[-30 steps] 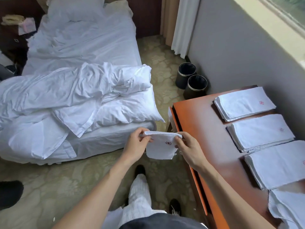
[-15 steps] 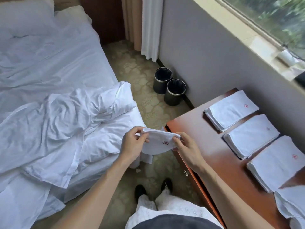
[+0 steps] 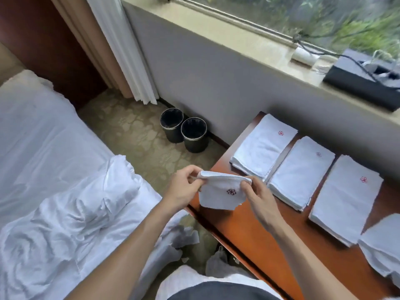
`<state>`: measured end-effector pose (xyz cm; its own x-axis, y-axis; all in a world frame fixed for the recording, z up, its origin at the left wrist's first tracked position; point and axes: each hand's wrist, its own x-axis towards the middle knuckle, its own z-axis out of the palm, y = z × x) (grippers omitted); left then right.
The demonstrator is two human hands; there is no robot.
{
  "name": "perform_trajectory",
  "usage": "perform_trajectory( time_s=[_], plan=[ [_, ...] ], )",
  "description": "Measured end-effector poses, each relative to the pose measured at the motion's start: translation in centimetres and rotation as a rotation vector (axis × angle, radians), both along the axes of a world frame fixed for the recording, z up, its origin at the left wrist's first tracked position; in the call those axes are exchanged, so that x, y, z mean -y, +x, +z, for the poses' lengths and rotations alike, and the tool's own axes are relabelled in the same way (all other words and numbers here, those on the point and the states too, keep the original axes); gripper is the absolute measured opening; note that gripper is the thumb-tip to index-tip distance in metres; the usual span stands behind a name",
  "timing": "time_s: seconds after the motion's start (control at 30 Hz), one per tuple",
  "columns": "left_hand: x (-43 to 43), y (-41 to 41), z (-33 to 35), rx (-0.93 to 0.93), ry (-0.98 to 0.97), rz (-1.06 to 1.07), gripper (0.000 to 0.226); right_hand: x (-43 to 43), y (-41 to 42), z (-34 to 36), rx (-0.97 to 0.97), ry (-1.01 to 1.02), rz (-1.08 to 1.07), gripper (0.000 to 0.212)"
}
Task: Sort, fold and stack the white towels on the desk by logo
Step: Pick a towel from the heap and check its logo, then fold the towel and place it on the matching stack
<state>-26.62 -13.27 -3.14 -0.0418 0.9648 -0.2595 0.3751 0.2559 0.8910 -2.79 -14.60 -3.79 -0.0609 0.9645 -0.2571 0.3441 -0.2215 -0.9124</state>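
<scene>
Your left hand point(image 3: 184, 187), right hand point(image 3: 257, 200) each pinch top corner of small towel point(image 3: 223, 198), held in air over desk point(image 3: 259, 234) edge. Its logo point(image 3: 231, 192) dark; piles point(image 3: 300, 172) show red or pale. Easy to pick wrong pile. Loose pinch, towel may drop to floor point(image 3: 134, 131).

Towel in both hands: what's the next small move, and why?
Probably carry the towel over the desk to compare logos: left hand and right hand pinch its top edge, and its logo looks darker than the red one on the far stack.
</scene>
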Motion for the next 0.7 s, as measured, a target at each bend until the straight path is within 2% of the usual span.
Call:
perform_trajectory(
  time_s=[0.1,0.2,0.43,0.7],
  plan=[
    [-3.9,2.4,0.1,-0.150,0.053,-0.123,0.014,-1.3,1.8,-0.5,-0.014,-0.016,-0.089,0.025],
    [-7.4,4.4,0.5,-0.224,0.064,-0.232,0.014,-2.7,3.4,-0.8,-0.021,-0.040,-0.141,0.025],
    [-15.4,8.5,-0.3,-0.070,0.101,-0.386,0.006,-6.8,5.8,-1.5,0.047,0.003,-0.326,0.016],
    [-24.0,12.6,-1.0,-0.011,0.106,-0.527,0.006,-12.0,7.7,-2.4,0.298,0.055,-0.524,0.016]
  ],
)
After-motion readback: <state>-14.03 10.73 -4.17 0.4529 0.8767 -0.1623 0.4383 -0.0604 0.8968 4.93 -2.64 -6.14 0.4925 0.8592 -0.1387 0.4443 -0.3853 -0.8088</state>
